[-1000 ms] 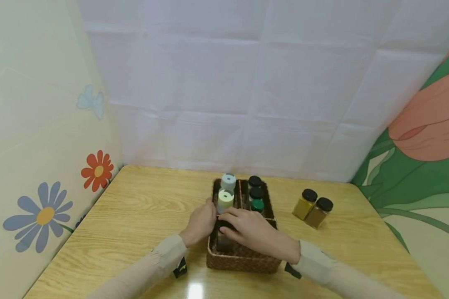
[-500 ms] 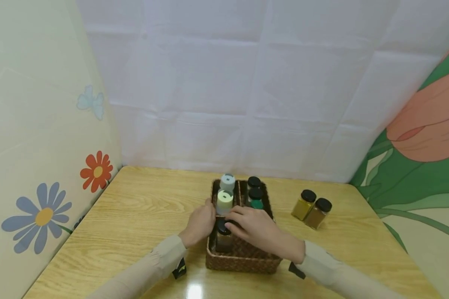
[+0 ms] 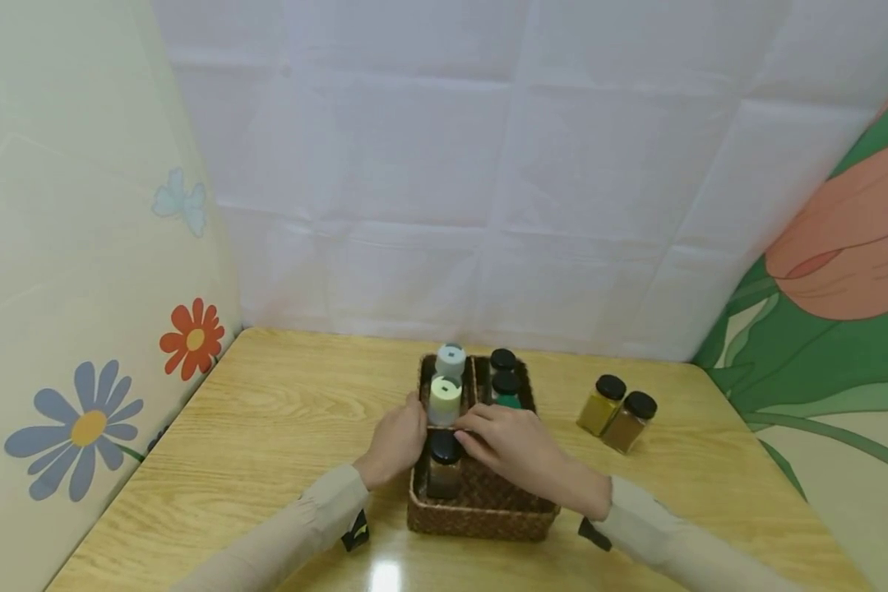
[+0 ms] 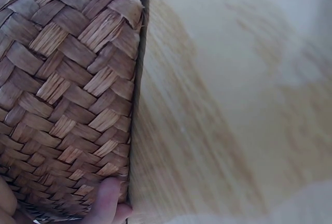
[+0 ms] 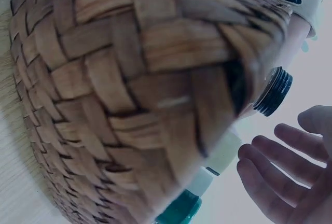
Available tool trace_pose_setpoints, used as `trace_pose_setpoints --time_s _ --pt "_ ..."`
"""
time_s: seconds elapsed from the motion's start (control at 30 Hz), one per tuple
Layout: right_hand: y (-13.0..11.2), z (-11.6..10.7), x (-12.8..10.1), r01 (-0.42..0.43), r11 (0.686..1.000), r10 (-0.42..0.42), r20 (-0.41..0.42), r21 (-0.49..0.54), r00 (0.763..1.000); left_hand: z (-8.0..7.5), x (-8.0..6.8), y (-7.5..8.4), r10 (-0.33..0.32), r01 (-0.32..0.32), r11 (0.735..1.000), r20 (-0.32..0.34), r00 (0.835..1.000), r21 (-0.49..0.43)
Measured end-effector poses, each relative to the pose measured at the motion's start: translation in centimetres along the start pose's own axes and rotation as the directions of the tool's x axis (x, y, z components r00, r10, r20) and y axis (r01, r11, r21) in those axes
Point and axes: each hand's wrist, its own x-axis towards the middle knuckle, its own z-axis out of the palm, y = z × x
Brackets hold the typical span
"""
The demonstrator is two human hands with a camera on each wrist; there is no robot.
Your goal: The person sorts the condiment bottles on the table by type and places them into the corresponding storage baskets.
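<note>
A brown woven basket [image 3: 481, 523] with dividers stands on the table, several containers in its compartments. My left hand [image 3: 395, 440] grips its left wall; in the left wrist view, the fingertips [image 4: 108, 198] lie against the weave. A black-lidded jar [image 3: 444, 477] with dark contents stands upright in the front left part. Just right of its lid, my right hand [image 3: 514, 448] hovers over the basket, fingers apart and loosely bent, holding nothing. In the right wrist view, this hand [image 5: 290, 172] is apart from the black lid [image 5: 275, 92].
Behind the jar stand a pale yellow-capped container [image 3: 446, 399] and a light blue-capped one [image 3: 450, 359]. Black-lidded jars [image 3: 505, 383] and a green lid [image 3: 507, 402] show at the back right. Yellow [image 3: 600, 409] and brown [image 3: 629, 427] jars stand on the table right of the basket.
My right hand has let go of the black-lidded jar and moved right, uncovering it in the front left compartment. The left hand has stayed at the basket's left wall.
</note>
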Motion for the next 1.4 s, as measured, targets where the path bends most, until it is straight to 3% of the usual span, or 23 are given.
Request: trace_pose_setpoints --time_s 0.37,0.63,1.4 --pt "0.8 -0.4 -0.1 0.053 0.998 -0.056 -0.083 -0.030 0.995 -0.2 0.1 0.0 -0.032 0.034 0.999 0.050 0.998 -0.034" --pt "1.4 -0.5 -0.4 0.056 0.995 -0.064 -0.098 -0.081 0.993 -0.2 0.1 -0.1 -0.038 0.041 0.998 0.073 0.997 -0.038" --pt "3.3 -0.5 -2.1 0.051 0.983 -0.085 -0.194 -0.177 0.977 -0.1 0.1 0.0 -0.049 0.052 0.998 0.071 0.996 -0.045"
